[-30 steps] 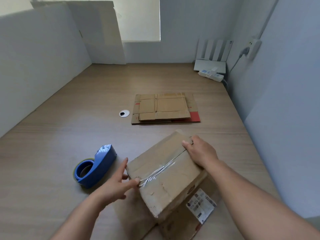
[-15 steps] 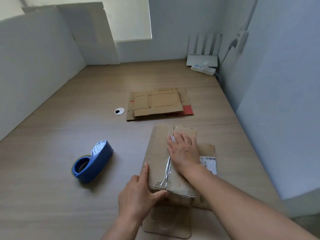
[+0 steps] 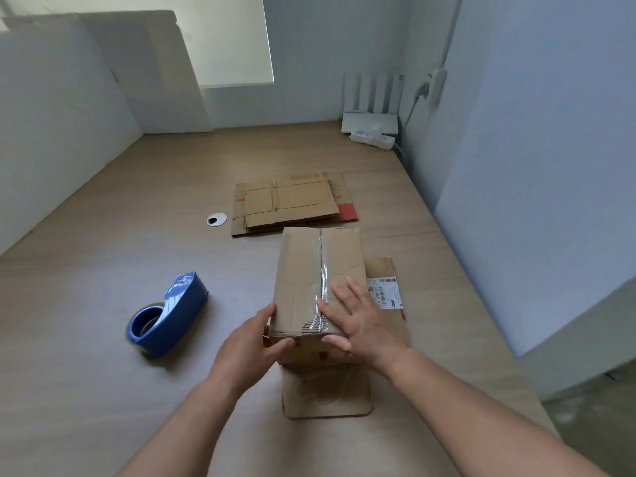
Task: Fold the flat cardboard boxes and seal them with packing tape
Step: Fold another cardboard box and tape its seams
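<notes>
So here's where we're at. The table (image 3: 103, 270) is pretty boxed in. There's a white partition (image 3: 51, 115) down the left, a wall at the back, and the right wall (image 3: 533, 166) runs tight along the table's right edge, which drops off to the floor near our right elbow. Most of the open room is on the left half, where only the blue tape dispenser (image 3: 168, 318) sits, well left of the box. Straight ahead, the stack of flat cardboard (image 3: 289, 201) lies just past the box's far edge, with a round cable hole (image 3: 216, 219) beside it. A router (image 3: 371, 105) and a power strip (image 3: 373, 137) fill the far right corner.

The box (image 3: 320, 280) stands right in front of us, folded up, with clear tape (image 3: 321, 270) along its top seam. One loose flap (image 3: 327, 394) lies flat toward us, and another with a shipping label (image 3: 387, 292) sticks out on the right.

Our right hand (image 3: 358, 321) lies flat on the near end of the top. Its fingers are spread just right of the tape and the thumb is hooked over the near edge. Our left hand (image 3: 251, 346) wraps the near left corner, thumb up the side and fingers curled onto the front face.
</notes>
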`<move>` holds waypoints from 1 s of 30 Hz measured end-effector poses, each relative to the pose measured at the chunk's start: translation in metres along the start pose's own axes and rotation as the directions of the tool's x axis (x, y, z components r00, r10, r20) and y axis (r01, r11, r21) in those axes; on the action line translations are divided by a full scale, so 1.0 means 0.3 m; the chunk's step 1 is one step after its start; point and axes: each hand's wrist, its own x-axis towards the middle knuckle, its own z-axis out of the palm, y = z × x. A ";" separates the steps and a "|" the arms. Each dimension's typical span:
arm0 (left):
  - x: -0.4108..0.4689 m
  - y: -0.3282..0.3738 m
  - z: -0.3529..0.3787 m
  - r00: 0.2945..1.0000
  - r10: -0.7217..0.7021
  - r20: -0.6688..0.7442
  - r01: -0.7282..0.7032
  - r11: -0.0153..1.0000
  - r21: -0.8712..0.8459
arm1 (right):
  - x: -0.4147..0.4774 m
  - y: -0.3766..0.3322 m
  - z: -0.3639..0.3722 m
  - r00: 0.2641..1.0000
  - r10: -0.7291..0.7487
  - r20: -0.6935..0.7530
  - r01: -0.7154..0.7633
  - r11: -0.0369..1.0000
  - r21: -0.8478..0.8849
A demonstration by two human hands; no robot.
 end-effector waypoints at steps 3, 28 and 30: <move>-0.023 -0.001 0.002 0.999 0.029 -0.045 -0.032 0.998 -0.060 | 0.024 0.008 -0.002 0.997 -0.067 -0.040 0.065 0.997 -0.042; 0.200 -0.434 -0.181 0.838 -0.496 -0.228 0.536 0.825 0.176 | 0.037 -0.019 0.015 0.908 0.410 -0.088 -0.356 0.864 0.355; 0.220 -0.438 -0.182 0.825 -0.532 -0.193 0.564 0.796 0.219 | 0.035 -0.021 0.015 0.906 0.416 -0.076 -0.363 0.857 0.366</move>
